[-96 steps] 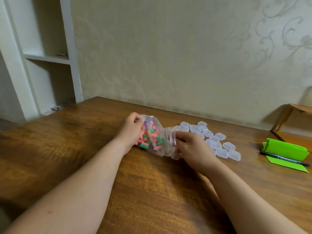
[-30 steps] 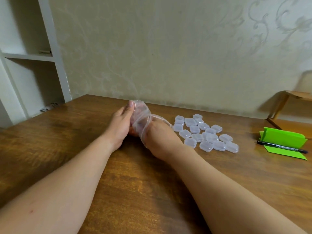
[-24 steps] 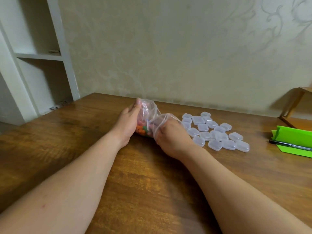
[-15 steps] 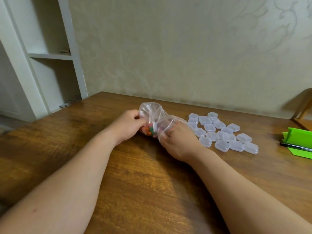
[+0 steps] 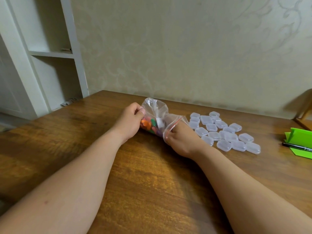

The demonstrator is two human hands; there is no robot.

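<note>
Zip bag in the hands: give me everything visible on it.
The zip bag is thin, clear, crinkled plastic with a red zip line along its open mouth. It lies sideways, apparently resting on the wooden table, with its mouth to the right and its closed end puffed upward. Small coloured pieces in orange, green and purple are bunched inside. The left hand pinches its left side with curled fingers. The right hand reaches into the mouth, its fingers hidden past the rim.
</note>
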